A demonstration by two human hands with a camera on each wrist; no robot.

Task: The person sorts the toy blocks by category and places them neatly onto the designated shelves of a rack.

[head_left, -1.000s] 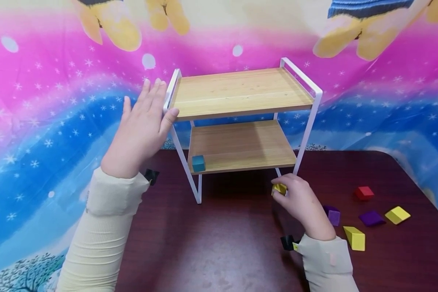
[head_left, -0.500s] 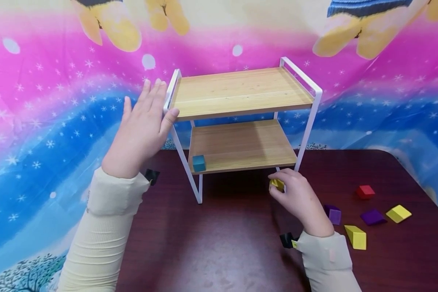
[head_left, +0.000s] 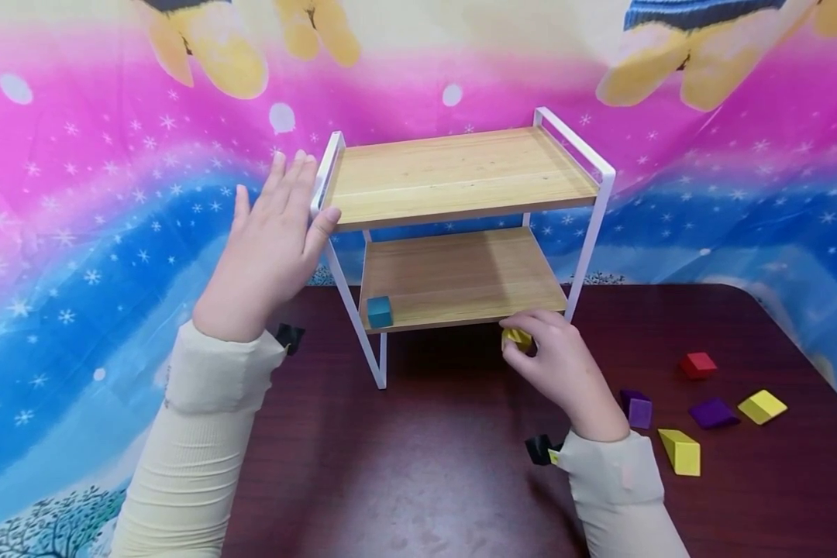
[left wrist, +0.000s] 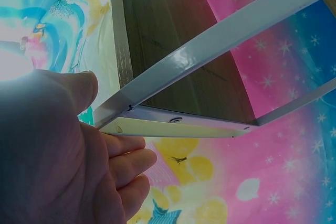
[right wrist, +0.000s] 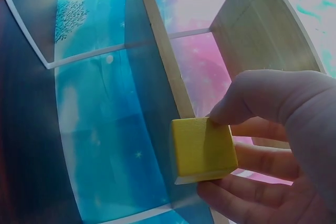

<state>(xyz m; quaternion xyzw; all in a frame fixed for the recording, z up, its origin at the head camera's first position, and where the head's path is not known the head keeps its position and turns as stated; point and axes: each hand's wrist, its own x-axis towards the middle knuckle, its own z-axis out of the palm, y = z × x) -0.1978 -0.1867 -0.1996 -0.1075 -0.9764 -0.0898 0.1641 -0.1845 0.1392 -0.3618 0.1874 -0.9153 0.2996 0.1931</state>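
Observation:
A two-tier shelf with wooden boards and a white metal frame stands on the table. My left hand lies with straight fingers against the upper left side of the frame; in the left wrist view its fingers are beside the frame corner. At the front right of the lower board, my right hand pinches a yellow block between thumb and fingers. The block is close to the board's front edge; I cannot tell whether they touch. A teal cube sits at the lower board's front left corner.
Right of my right hand, on the dark red table, lie a red block, two purple blocks, one of them darker, and two yellow blocks, the nearer one wedge-like. A colourful printed cloth hangs behind.
My right hand has moved left and slightly up with the yellow block, toward the front edge of the lower board. The left hand stays at the frame.

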